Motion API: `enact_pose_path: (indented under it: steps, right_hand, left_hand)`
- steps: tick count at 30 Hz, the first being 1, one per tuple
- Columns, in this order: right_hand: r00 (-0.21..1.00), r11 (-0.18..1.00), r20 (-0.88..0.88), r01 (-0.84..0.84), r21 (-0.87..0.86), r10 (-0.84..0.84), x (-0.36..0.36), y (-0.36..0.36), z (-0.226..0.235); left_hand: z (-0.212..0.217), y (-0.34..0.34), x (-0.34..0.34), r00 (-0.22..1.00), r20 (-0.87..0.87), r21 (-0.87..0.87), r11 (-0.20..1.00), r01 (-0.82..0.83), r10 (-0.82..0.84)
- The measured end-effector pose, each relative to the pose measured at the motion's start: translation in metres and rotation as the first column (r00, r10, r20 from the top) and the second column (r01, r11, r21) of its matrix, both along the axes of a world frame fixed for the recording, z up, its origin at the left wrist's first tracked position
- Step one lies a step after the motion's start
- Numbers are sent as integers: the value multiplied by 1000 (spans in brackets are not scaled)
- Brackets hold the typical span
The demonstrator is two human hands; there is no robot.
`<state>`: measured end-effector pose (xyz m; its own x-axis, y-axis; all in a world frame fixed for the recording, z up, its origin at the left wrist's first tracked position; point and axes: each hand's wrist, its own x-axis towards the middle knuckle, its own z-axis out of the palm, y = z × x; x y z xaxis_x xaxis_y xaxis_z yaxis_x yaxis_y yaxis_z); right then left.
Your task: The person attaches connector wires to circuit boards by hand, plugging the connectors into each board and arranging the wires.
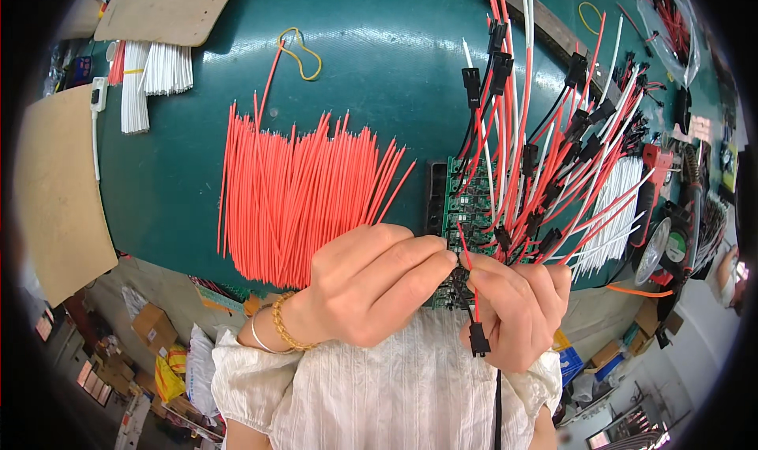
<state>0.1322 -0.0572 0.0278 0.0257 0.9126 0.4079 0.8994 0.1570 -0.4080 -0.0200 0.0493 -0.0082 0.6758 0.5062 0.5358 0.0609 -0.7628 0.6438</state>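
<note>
- the left hand (375,280) is curled, its fingertips pressed together and pinching a thin red wire (467,262) right where it meets the right hand.
- the right hand (519,312) is closed too, thumb and forefinger nipping the same red wire; the wire runs down across its fingers to a small black connector (478,341) hanging against the palm.
- both hands meet just in front of the near edge of the green table (379,71), above the person's white blouse (395,395).
- just behind the fingers lies a green circuit board (466,193), its near end hidden by the hands; a thick spray of red and white leads with black plugs (553,150) rises from it and fans out to the right.
- left of the board, a wide heap of loose cut red wires (292,197) lies spread on the table, touching nothing in the hands.
- further back on the left sits a bundle of white wires (154,75), and near it a yellow rubber band (304,51).
- a gold bracelet (284,328) circles the left wrist.
</note>
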Motion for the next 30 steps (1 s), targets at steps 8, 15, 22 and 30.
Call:
enact_pose_path:
  steps: [8, 15, 22, 30]
  right_hand:
    - [999, 999, -25, 30, 44, -29, -3, 3, -7]
    - [999, 1000, -33, 24, -1, -25, 2, 1, -1]
    - [995, 995, 18, 101, -15, -101, 2, 0, 19]
    - [579, 625, -242, 749, -219, -779, 121, -20, 8]
  left_hand:
    - [-2, -1, -1, 1000, 16, -69, 998, 10, -8]
    - [-1, -2, 3, 1000, 19, -108, 994, 17, -15]
    - [12, -3, 11, 994, -33, -251, 962, -111, 107]
    - [21, -3, 21, 957, -221, -243, 939, -243, 190]
